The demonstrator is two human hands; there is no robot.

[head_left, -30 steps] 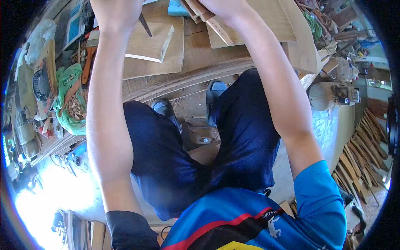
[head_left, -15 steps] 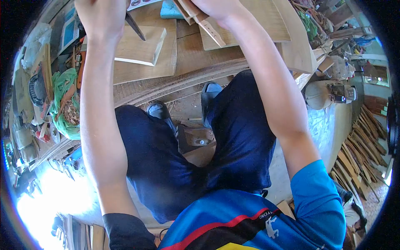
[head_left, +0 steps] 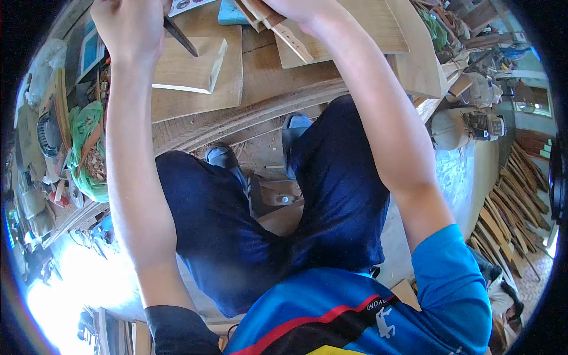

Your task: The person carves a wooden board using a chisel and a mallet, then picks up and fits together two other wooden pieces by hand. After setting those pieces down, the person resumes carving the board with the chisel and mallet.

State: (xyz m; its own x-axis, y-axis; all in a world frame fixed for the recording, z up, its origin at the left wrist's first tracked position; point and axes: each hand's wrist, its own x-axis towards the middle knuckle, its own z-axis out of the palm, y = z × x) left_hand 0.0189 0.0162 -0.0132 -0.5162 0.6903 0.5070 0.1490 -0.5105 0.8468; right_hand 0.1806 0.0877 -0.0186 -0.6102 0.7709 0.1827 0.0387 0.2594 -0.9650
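At the top left is my left hand (head_left: 127, 29), its fingers partly cut off by the frame edge. A dark, tapered metal tool (head_left: 182, 38) sticks out from its grip, point downward over a pale board (head_left: 192, 65). My right hand (head_left: 299, 9) is at the top middle, closed around slim wooden pieces (head_left: 260, 13), with its fingertips out of view. One narrow strip (head_left: 291, 41) with small marks or holes points down from it above another flat board (head_left: 378, 29). Between the hands lie a light-blue block (head_left: 232, 13) and a printed sheet (head_left: 188, 5).
The wooden workbench (head_left: 266, 65) has a curved front edge above my knees. On the left are a green plastic bag (head_left: 86, 142) of shavings and mixed tools. A round machine with a motor (head_left: 455, 125) stands at right, near stacked wood strips (head_left: 509, 207).
The whole view has shifted slightly, so the bench, boards and both hands sit a little further left and up. Both hands keep their hold.
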